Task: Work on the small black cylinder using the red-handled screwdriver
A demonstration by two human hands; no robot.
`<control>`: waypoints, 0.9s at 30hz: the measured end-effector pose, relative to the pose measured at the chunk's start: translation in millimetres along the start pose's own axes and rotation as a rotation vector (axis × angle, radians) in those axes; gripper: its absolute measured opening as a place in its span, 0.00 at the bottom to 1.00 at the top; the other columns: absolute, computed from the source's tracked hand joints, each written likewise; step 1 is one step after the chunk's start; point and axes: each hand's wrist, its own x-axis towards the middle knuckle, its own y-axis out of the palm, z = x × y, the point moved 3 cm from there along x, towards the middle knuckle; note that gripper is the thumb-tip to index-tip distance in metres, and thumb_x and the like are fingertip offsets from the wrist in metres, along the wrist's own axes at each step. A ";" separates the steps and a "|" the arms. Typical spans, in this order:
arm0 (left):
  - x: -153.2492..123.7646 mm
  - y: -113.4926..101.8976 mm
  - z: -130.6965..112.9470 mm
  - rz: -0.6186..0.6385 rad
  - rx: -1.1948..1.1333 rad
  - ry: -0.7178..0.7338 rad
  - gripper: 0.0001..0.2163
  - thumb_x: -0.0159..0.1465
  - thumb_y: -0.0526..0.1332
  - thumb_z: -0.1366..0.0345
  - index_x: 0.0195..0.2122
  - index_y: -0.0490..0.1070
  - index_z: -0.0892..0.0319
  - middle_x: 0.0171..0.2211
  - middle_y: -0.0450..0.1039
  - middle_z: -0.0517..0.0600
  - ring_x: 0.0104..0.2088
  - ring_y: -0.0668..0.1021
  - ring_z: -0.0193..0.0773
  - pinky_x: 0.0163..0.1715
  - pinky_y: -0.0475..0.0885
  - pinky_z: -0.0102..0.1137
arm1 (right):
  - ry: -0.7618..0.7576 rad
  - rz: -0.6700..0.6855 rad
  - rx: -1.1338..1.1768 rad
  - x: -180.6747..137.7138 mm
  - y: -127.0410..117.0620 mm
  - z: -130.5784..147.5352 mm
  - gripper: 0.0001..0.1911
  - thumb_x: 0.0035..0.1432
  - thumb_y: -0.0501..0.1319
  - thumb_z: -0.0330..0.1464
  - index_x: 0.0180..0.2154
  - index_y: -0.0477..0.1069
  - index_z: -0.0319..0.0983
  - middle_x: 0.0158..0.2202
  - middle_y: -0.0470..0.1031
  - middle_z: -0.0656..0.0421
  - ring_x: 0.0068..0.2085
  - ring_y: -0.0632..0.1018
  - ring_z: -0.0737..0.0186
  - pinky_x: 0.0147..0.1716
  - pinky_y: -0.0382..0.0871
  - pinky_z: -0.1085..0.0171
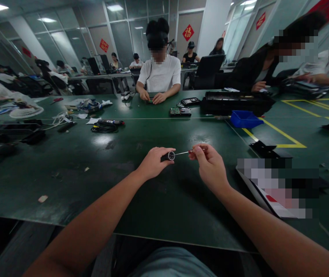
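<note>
Both my hands are raised a little above the dark green table [101, 181], near its middle. My left hand [152, 163] is closed round a small dark part with a silver ring-shaped end [171, 155]. My right hand [209, 165] pinches the handle end of a thin metal tool [182, 153], a small screwdriver by its look. The tool's tip points left into the ring end of the part. The two hands are a short gap apart, joined only by the tool.
A blurred flat object [276, 188] lies at my right on the table. A black part [261, 147], a blue bin [244, 118] and a long black case [233, 102] sit beyond it. Cables [105, 126] lie at the left. A person in a white shirt [161, 77] works opposite; others sit around.
</note>
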 end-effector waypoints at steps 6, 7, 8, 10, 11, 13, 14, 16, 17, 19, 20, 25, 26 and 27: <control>-0.4 0.7 1.8 -0.017 -0.015 0.012 0.18 0.64 0.68 0.63 0.56 0.74 0.54 0.52 0.78 0.51 0.51 0.77 0.46 0.54 0.68 0.44 | -0.014 -0.028 -0.260 0.1 -6.0 8.9 0.22 0.63 0.61 0.51 0.27 0.72 0.41 0.21 0.73 0.61 0.23 0.72 0.64 0.26 0.62 0.63; -0.3 0.7 1.7 -0.018 -0.016 0.017 0.18 0.64 0.68 0.63 0.56 0.74 0.54 0.51 0.78 0.50 0.51 0.77 0.46 0.55 0.68 0.44 | -0.017 -0.036 -0.274 0.2 -6.3 9.3 0.22 0.63 0.61 0.51 0.26 0.71 0.41 0.20 0.72 0.62 0.22 0.71 0.64 0.25 0.60 0.63; -0.2 0.7 1.6 -0.018 -0.018 0.018 0.18 0.64 0.68 0.63 0.55 0.74 0.54 0.51 0.78 0.50 0.51 0.77 0.45 0.55 0.68 0.44 | -0.022 -0.040 -0.279 0.3 -6.3 9.8 0.22 0.62 0.61 0.51 0.26 0.71 0.41 0.20 0.72 0.62 0.22 0.70 0.65 0.24 0.60 0.63; 0.0 0.6 1.0 -0.016 -0.022 0.013 0.17 0.64 0.68 0.64 0.54 0.75 0.54 0.50 0.79 0.50 0.50 0.77 0.45 0.54 0.68 0.43 | -0.036 -0.040 -0.280 -0.1 -5.8 10.8 0.21 0.61 0.62 0.50 0.26 0.71 0.41 0.19 0.71 0.63 0.21 0.69 0.65 0.24 0.59 0.64; 0.1 0.4 0.6 -0.016 -0.023 0.009 0.17 0.64 0.69 0.65 0.54 0.75 0.54 0.50 0.79 0.50 0.50 0.77 0.45 0.55 0.68 0.43 | -0.041 -0.039 -0.281 -0.5 -5.5 11.3 0.21 0.61 0.63 0.49 0.26 0.72 0.41 0.19 0.71 0.63 0.21 0.69 0.65 0.24 0.59 0.64; 0.2 -0.1 -0.3 -0.014 -0.023 0.002 0.17 0.64 0.68 0.65 0.54 0.75 0.54 0.50 0.79 0.50 0.51 0.77 0.45 0.55 0.68 0.44 | -0.053 -0.032 -0.282 -1.3 -5.2 12.3 0.19 0.61 0.63 0.48 0.27 0.72 0.41 0.19 0.71 0.63 0.21 0.69 0.65 0.23 0.59 0.64; 0.1 -0.4 -0.6 -0.014 -0.023 -0.001 0.17 0.64 0.68 0.65 0.54 0.75 0.54 0.50 0.79 0.50 0.51 0.77 0.45 0.55 0.68 0.44 | -0.061 -0.026 -0.281 -1.6 -5.1 12.6 0.18 0.61 0.63 0.47 0.28 0.73 0.41 0.20 0.71 0.63 0.21 0.70 0.65 0.24 0.59 0.64; 0.0 -1.0 -1.0 -0.015 -0.025 -0.004 0.17 0.64 0.68 0.65 0.54 0.75 0.54 0.50 0.79 0.50 0.51 0.77 0.45 0.55 0.68 0.44 | -0.082 -0.011 -0.275 -1.8 -5.0 12.4 0.16 0.62 0.63 0.46 0.31 0.75 0.41 0.21 0.73 0.62 0.23 0.72 0.63 0.25 0.62 0.63; 0.0 -1.2 -1.0 -0.016 -0.026 -0.005 0.17 0.64 0.68 0.65 0.54 0.75 0.54 0.50 0.79 0.50 0.51 0.77 0.45 0.55 0.68 0.44 | -0.096 0.001 -0.267 -1.7 -4.8 11.7 0.15 0.62 0.63 0.46 0.33 0.75 0.41 0.23 0.75 0.61 0.25 0.74 0.62 0.26 0.63 0.62; 0.0 -1.3 -0.7 -0.016 -0.029 -0.003 0.17 0.64 0.68 0.65 0.54 0.75 0.54 0.50 0.79 0.50 0.51 0.77 0.45 0.56 0.68 0.44 | -0.132 0.031 -0.240 -1.6 -4.0 9.9 0.13 0.63 0.62 0.44 0.37 0.75 0.41 0.28 0.78 0.59 0.28 0.77 0.60 0.30 0.67 0.61; 0.0 -1.3 -0.4 -0.015 -0.030 -0.002 0.17 0.64 0.68 0.65 0.54 0.75 0.54 0.50 0.78 0.50 0.51 0.77 0.45 0.56 0.68 0.44 | -0.154 0.049 -0.223 -1.6 -3.6 8.9 0.12 0.64 0.61 0.43 0.39 0.75 0.41 0.31 0.79 0.58 0.30 0.78 0.60 0.31 0.68 0.60; -0.2 -0.6 2.3 -0.022 -0.036 0.003 0.17 0.64 0.68 0.65 0.54 0.74 0.55 0.50 0.78 0.51 0.51 0.77 0.45 0.56 0.68 0.44 | -0.216 0.151 -0.166 -3.4 -2.4 7.1 0.09 0.64 0.59 0.34 0.46 0.72 0.42 0.38 0.79 0.57 0.37 0.79 0.58 0.37 0.71 0.59; -0.2 -0.3 2.7 -0.021 -0.036 0.006 0.17 0.64 0.68 0.65 0.54 0.74 0.55 0.50 0.78 0.51 0.51 0.77 0.45 0.56 0.68 0.44 | -0.219 0.163 -0.166 -3.7 -2.5 7.7 0.10 0.63 0.59 0.33 0.46 0.72 0.43 0.39 0.79 0.57 0.38 0.79 0.58 0.38 0.72 0.59; -0.3 0.0 3.0 -0.017 -0.036 0.009 0.17 0.64 0.68 0.65 0.54 0.74 0.55 0.50 0.78 0.51 0.51 0.77 0.45 0.56 0.68 0.44 | -0.218 0.169 -0.170 -3.8 -2.6 8.6 0.10 0.63 0.60 0.34 0.47 0.72 0.43 0.39 0.79 0.57 0.39 0.80 0.57 0.39 0.72 0.58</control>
